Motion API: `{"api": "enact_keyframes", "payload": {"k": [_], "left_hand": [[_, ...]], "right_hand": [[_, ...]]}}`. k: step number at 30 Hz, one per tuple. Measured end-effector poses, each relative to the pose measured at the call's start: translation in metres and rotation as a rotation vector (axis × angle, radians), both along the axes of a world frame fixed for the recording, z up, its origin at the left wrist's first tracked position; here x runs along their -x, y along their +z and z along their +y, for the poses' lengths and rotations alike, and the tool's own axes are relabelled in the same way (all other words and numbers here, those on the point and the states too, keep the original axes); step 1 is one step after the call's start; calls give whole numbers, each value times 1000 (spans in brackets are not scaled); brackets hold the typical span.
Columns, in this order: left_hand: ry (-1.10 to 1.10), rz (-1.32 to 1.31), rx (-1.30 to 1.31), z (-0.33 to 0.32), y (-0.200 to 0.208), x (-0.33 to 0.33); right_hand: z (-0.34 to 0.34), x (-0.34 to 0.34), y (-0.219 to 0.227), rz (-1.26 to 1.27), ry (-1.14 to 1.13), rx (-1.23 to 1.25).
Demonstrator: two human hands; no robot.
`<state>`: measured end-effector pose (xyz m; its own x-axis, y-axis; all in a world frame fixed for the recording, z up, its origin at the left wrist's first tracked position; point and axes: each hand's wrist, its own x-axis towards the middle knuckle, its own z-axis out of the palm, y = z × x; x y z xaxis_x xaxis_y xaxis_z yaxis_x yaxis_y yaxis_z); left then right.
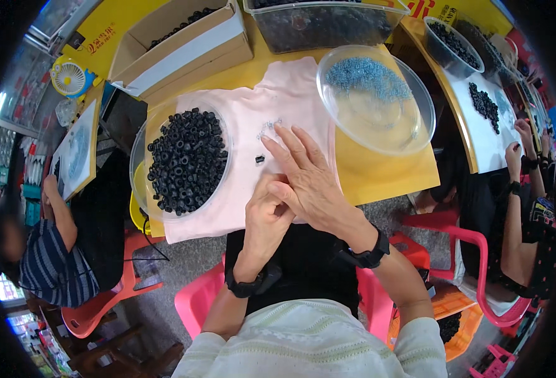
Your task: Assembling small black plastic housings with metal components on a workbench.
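Note:
My left hand (267, 211) is closed, its fingers curled in front of my body; whatever it may hold is hidden. Beside it, my right hand (309, 173) has its fingers stretched out over a pink cloth (227, 99), with the thumb against the left hand. Near those fingertips lie several tiny clear-bluish pieces (267, 130). One small black part (260, 159) with a pale middle rests on the cloth, left of the right hand. Farther left, a round clear bowl (229, 179) holds a heap of black ring-shaped parts (187, 157).
At the right, a clear round dish (379, 135) carries small bluish pieces (369, 79). A cardboard box (193, 53) and a clear bin (325, 28) of black parts stand at the back. People sit at side tables: one striped sleeve (54, 264) left, another person's arm (514, 211) right.

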<state>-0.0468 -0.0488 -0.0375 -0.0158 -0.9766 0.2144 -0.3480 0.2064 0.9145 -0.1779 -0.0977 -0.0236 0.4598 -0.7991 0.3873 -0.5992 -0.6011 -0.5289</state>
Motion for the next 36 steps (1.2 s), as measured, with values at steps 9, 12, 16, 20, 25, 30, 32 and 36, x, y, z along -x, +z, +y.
{"api": "enact_keyframes", "payload": {"k": [9, 12, 16, 20, 25, 30, 32, 36], "left_hand": [[138, 16, 42, 7, 9, -12], [144, -203, 330, 7, 24, -1], [-205, -391, 523, -20, 25, 12], [-307, -459, 472, -27, 12, 11], [-293, -444, 423, -30, 10, 12], [-298, -418, 373, -31, 9, 12], [-311, -391, 338, -31, 7, 12], [-354, -358, 313, -32, 5, 12]], "right_hand": [[-1, -2, 1, 112, -32, -4], [-2, -3, 2, 202, -1, 32], [-10, -4, -11, 325, 27, 176], [-4, -9, -1, 206, -92, 61], [-11, -11, -3, 219, -26, -15], [-9, -6, -13, 247, 20, -114], [-6, -4, -25, 189, 5, -165], [1, -16, -41, -70, -1, -166]]}}
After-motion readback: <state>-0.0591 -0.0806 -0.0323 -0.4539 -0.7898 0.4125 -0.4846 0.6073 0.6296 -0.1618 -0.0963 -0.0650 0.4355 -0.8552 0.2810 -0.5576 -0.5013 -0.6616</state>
